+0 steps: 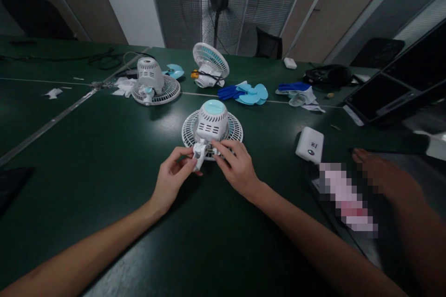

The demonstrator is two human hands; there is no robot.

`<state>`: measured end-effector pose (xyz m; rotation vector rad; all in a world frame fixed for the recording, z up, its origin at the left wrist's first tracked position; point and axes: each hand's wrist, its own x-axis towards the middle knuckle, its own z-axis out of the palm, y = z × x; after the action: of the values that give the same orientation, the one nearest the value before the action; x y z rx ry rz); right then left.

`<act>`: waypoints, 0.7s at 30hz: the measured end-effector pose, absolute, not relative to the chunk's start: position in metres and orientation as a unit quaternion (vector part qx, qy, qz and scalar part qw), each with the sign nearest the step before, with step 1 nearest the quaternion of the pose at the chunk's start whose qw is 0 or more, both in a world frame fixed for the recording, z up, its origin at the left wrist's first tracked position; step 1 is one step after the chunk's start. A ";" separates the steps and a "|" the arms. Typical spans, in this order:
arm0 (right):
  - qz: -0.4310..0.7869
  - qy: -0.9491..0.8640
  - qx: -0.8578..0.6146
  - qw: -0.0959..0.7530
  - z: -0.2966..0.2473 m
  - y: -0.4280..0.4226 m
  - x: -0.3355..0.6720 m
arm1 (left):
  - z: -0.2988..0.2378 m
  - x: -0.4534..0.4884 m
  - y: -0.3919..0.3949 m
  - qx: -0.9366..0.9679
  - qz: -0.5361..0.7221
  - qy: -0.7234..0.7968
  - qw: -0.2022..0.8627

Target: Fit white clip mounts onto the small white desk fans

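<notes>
A small white fan with a light blue cap stands in front of me on the green table, its round grille face down. On the near side of its motor housing sits a white clip bracket. My left hand pinches this bracket between thumb and fingers. From the other side, my right hand has its fingertips closed at the joint between bracket and housing. Whatever small part those fingertips hold, if any, is hidden.
Behind are another face-down fan, a tilted fan, light blue blades and blue gloves. To the right lie a white box marked 12 and another person's hand. A black monitor stands far right.
</notes>
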<state>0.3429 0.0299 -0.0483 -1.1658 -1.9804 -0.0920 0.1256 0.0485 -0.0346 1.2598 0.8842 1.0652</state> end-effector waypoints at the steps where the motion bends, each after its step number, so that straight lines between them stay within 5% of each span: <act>1: -0.039 -0.786 -0.463 0.408 -0.048 0.030 0.343 | -0.035 0.126 0.048 0.545 0.456 0.377 0.595; 13: -0.012 -0.801 -0.433 0.412 -0.049 0.030 0.345 | -0.035 0.131 0.049 0.583 0.470 0.346 0.565; 21: 0.052 -0.748 -0.444 0.491 -0.044 0.027 0.345 | -0.035 0.134 0.050 0.563 0.420 0.354 0.618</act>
<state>0.3451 0.0271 -0.0445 -1.0772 -1.8158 0.1269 0.1342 0.0505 -0.0345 1.2949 0.8157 0.9657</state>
